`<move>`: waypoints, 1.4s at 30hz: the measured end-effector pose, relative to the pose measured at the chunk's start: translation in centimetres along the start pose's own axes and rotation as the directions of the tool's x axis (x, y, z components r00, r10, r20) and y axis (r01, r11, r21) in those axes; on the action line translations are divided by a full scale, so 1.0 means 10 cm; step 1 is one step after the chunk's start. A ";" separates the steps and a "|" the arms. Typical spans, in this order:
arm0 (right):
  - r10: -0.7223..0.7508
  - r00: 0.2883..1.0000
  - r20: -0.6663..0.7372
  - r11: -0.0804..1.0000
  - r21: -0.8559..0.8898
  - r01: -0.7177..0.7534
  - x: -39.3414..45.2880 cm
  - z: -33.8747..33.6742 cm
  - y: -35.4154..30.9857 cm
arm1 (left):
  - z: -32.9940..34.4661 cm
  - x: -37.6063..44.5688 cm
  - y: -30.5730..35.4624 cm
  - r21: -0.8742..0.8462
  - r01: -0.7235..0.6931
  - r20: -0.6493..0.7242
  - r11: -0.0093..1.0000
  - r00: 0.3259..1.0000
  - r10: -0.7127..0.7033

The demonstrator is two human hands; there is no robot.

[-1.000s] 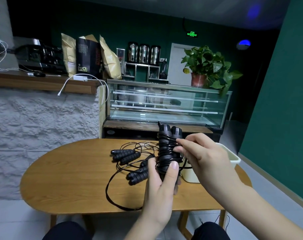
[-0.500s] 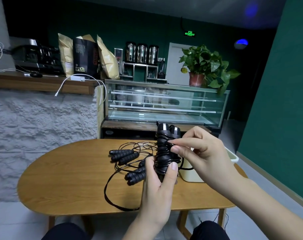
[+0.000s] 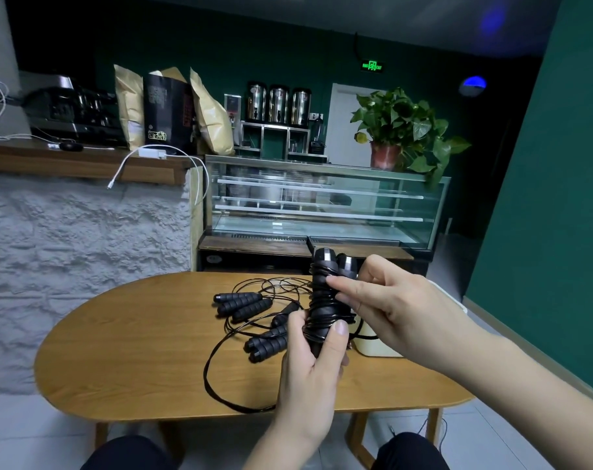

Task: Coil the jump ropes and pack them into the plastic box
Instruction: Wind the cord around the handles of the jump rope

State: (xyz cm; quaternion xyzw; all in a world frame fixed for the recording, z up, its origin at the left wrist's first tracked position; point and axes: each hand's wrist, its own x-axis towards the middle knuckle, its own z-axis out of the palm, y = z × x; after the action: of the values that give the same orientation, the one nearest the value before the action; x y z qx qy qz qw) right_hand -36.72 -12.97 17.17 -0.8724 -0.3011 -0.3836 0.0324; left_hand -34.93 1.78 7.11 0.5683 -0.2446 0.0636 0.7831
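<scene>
My left hand [image 3: 310, 371] grips the lower end of a black jump rope bundle [image 3: 324, 300], two handles held upright side by side with cord wound around them. My right hand [image 3: 386, 310] pinches the cord against the bundle's upper part, its fingertips on the wraps. Behind my right hand a cream plastic box [image 3: 376, 346] stands on the wooden table [image 3: 136, 351], mostly hidden. More black rope handles [image 3: 242, 305] and a second group of handles [image 3: 266, 344] lie on the table amid loose cord [image 3: 213, 381].
A loop of cord reaches the table's near edge. A stone-faced counter [image 3: 85, 252] rises at the left and a glass display case [image 3: 322, 205] behind the table. My knees [image 3: 129, 454] show below the table edge.
My right hand has slid a little higher and leftward along the bundle, laying cord on the upper wraps. My left hand keeps the same grip.
</scene>
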 end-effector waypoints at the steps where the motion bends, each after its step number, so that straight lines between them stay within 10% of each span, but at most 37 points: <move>1: 0.018 1.000 -0.007 1.000 -0.016 -0.018 -0.02 0.00 -0.03 | 0.01 -0.01 0.00 -0.007 0.009 0.004 1.000 1.000 -0.009; 10: 0.247 0.969 -0.017 0.943 -0.225 -0.244 0.04 0.01 -0.28 | 0.01 0.00 -0.04 0.087 -0.010 -0.045 0.996 0.999 0.014; 15: 0.570 0.812 0.121 0.790 0.189 -0.583 0.22 -0.17 -0.19 | -0.05 0.01 -0.07 0.165 -0.055 -0.023 0.985 0.998 0.059; 22: 0.590 0.764 0.262 0.494 0.631 -0.598 0.29 -0.08 -0.05 | -0.03 0.00 -0.06 0.143 -0.097 -0.015 0.985 0.995 0.100; 29: 0.364 0.927 -0.091 0.888 0.334 -0.316 0.13 0.04 -0.04 | -0.04 0.02 0.01 0.033 -0.091 -0.021 0.995 0.996 0.092; 42: 0.280 0.943 -0.177 0.927 0.304 -0.219 0.13 0.00 -0.10 | -0.06 0.01 0.04 0.072 -0.112 -0.002 0.991 0.994 0.113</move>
State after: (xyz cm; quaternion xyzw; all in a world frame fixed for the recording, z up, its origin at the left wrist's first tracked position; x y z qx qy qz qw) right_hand -36.54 -11.49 17.90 -0.8431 -0.2330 -0.4227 0.2372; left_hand -34.77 2.46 7.38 0.5811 -0.2715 0.1180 0.7581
